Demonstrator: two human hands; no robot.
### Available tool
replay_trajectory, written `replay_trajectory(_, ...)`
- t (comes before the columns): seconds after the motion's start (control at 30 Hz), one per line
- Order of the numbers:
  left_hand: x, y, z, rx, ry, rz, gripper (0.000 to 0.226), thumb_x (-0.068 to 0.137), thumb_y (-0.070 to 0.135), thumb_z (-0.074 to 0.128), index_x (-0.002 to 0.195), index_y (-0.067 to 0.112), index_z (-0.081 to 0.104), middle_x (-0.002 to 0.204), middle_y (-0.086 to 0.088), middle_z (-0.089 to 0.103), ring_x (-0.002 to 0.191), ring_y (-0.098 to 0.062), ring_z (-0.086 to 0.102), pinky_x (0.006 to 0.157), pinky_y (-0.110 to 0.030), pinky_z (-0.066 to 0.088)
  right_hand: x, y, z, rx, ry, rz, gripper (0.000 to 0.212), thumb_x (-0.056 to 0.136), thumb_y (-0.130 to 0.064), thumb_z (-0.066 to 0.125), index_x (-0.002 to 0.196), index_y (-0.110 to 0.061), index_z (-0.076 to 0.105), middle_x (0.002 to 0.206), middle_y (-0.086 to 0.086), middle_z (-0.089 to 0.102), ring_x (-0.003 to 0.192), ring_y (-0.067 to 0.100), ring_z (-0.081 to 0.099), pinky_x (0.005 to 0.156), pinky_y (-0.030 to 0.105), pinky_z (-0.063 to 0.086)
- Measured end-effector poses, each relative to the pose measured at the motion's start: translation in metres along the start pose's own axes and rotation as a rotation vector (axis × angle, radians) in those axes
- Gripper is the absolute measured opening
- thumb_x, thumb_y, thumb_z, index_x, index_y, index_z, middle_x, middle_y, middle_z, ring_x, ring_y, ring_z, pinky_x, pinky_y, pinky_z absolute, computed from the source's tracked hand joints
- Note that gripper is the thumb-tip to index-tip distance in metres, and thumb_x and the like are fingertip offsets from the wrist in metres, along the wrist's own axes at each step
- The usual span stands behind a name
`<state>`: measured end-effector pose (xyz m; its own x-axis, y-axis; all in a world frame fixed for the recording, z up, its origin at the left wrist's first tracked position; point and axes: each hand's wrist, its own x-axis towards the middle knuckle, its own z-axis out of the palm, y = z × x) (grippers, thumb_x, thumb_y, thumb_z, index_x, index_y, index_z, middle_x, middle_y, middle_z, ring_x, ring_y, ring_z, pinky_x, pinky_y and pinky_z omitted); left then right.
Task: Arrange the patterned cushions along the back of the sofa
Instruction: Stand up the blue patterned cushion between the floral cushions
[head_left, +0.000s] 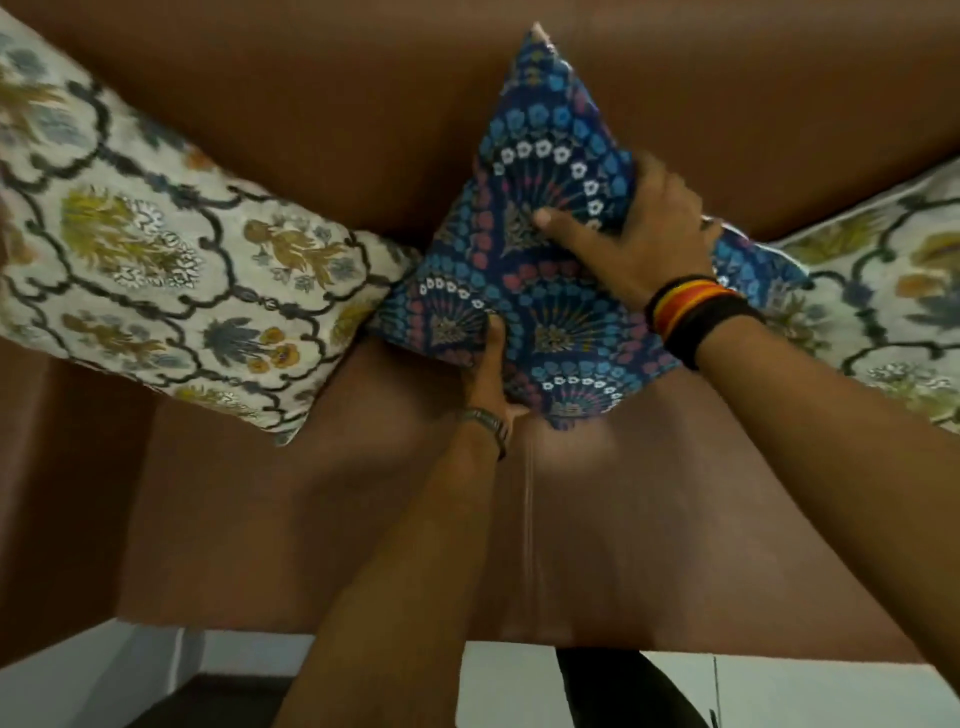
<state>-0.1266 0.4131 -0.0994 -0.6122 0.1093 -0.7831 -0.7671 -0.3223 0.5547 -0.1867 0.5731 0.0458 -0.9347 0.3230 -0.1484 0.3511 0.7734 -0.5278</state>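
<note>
Head view: both hands grip blue fan-patterned cushion (550, 249) standing cornerwise.

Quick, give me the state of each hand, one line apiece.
Left hand: closed on the lower edge of the blue cushion.
Right hand: gripping the same cushion at its right side, thumb pressed on the front.

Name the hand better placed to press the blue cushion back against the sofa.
Right hand: it lies spread over the blue cushion's upper face. The left hand only pinches its lower edge.
</note>
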Motion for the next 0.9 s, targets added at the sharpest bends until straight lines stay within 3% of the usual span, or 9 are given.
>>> replay_trajectory(0.07, -0.013, -0.007, 0.016, -0.021, 0.019, 0.047, 0.08, 0.07, 0.078, 0.08, 0.131, 0.029, 0.066, 0.126, -0.001, 0.075, 0.109, -0.025, 0.076, 0.09, -0.059, 0.063, -0.003, 0.017, -0.013, 0.042, -0.004, -0.02, 0.123, 0.067, -0.099, 0.05, 0.158, -0.017, 0.035, 0.156, 0.012, 0.046, 0.147, 0.036, 0.04, 0.118, 0.07, 0.03)
replay_trajectory(0.13, -0.025, -0.001, 0.023, 0.009, 0.038, 0.09, 0.101, 0.061, 0.078, 0.085, 0.144, 0.026, 0.061, 0.131, 0.001, 0.074, 0.115, -0.023, 0.075, 0.094, -0.056, 0.063, -0.003, 0.024, -0.028, 0.101, 0.055, -0.011, 0.119, 0.07, -0.097, 0.052, 0.158, -0.018, 0.036, 0.156, 0.011, 0.046, 0.147, 0.036, 0.04, 0.117, 0.071, 0.03)
replay_trajectory(0.27, -0.026, 0.021, 0.028, 0.09, 0.042, 0.184, 0.072, 0.068, 0.077, 0.079, 0.127, 0.038, 0.063, 0.124, 0.011, 0.074, 0.101, -0.007, 0.076, 0.08, -0.035, 0.066, 0.006, 0.026, -0.034, 0.144, 0.051, -0.022, 0.122, 0.07, -0.096, 0.053, 0.161, -0.018, 0.029, 0.159, 0.011, 0.041, 0.15, 0.036, 0.036, 0.119, 0.072, 0.027)
replay_trajectory(0.37, -0.019, 0.023, 0.024, 0.107, 0.069, 0.196, 0.075, 0.072, 0.072, 0.071, 0.134, 0.032, 0.061, 0.146, -0.005, 0.065, 0.114, -0.014, 0.07, 0.086, -0.036, 0.064, 0.01, 0.026, -0.031, 0.148, 0.038, -0.035, 0.126, 0.068, -0.097, 0.05, 0.163, -0.019, 0.025, 0.163, 0.012, 0.037, 0.152, 0.037, 0.033, 0.12, 0.074, 0.024)
replay_trajectory(0.43, -0.019, 0.011, 0.018, 0.106, 0.094, 0.161, 0.088, 0.072, 0.074, 0.068, 0.143, 0.024, 0.059, 0.148, -0.015, 0.063, 0.121, -0.027, 0.068, 0.082, -0.038, 0.066, 0.004, 0.032, -0.03, 0.16, 0.041, -0.052, 0.125, 0.069, -0.096, 0.053, 0.165, -0.021, 0.022, 0.167, 0.009, 0.033, 0.155, 0.034, 0.03, 0.122, 0.074, 0.018)
replay_trajectory(0.57, -0.032, -0.036, 0.025, 0.139, 0.13, -0.002, 0.111, 0.061, 0.088, 0.069, 0.149, 0.02, 0.055, 0.152, -0.026, 0.056, 0.131, -0.044, 0.06, 0.09, -0.06, 0.063, -0.017, 0.061, -0.043, 0.125, 0.069, -0.099, 0.122, 0.076, -0.093, 0.052, 0.168, -0.022, 0.016, 0.175, 0.006, 0.023, 0.162, 0.028, 0.02, 0.126, 0.072, 0.003)
replay_trajectory(0.67, -0.048, -0.069, 0.055, 0.138, 0.089, -0.076, 0.113, 0.04, 0.096, 0.077, 0.134, 0.035, 0.059, 0.142, -0.004, 0.057, 0.128, -0.033, 0.058, 0.085, -0.059, 0.065, -0.026, 0.102, -0.079, 0.084, 0.224, -0.105, 0.114, 0.082, -0.086, 0.057, 0.165, -0.014, 0.027, 0.171, 0.015, 0.031, 0.159, 0.034, 0.027, 0.126, 0.069, 0.016)
replay_trajectory(0.83, -0.063, -0.109, 0.122, 0.15, 0.008, -0.179, 0.114, 0.053, 0.084, 0.087, 0.151, 0.046, 0.044, 0.155, 0.013, 0.041, 0.13, -0.021, 0.048, 0.091, -0.054, 0.064, -0.031, 0.199, -0.154, 0.006, 0.462, -0.004, 0.089, 0.095, -0.062, 0.062, 0.158, -0.003, 0.037, 0.167, 0.027, 0.031, 0.157, 0.045, 0.025, 0.125, 0.065, 0.021)
replay_trajectory(0.9, -0.06, -0.118, 0.157, 0.16, -0.008, -0.185, 0.129, 0.046, 0.079, 0.094, 0.156, 0.044, 0.036, 0.153, 0.015, 0.038, 0.126, -0.021, 0.049, 0.079, -0.048, 0.067, -0.024, 0.241, -0.184, -0.013, 0.495, 0.057, 0.095, 0.093, -0.066, 0.06, 0.159, -0.003, 0.034, 0.168, 0.027, 0.029, 0.158, 0.044, 0.023, 0.127, 0.064, 0.019)
